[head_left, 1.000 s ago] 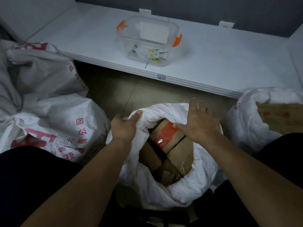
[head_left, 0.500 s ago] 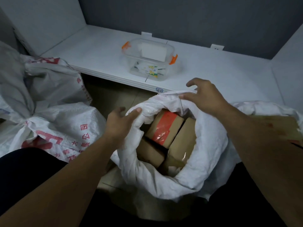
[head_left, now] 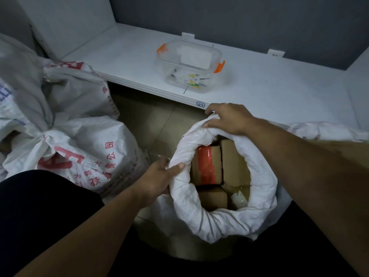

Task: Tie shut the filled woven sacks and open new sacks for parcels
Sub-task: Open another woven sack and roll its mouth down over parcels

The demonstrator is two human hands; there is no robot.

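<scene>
Fingers of your left hand now curl round the near-left rim of the filled woven sack, thumb on top, where a second ago they only touched it. Your right hand has left the cardboard parcels and grips the far rim, just short of the white bench carrying a clear box. With both edges held and the mouth still wide, gathering it for the tie looks next.

Both bare forearms reach forward and down, well apart. The left hand grips the sack rim at its left side, thumb on top. The right hand, knuckles up, pinches its far edge.
</scene>
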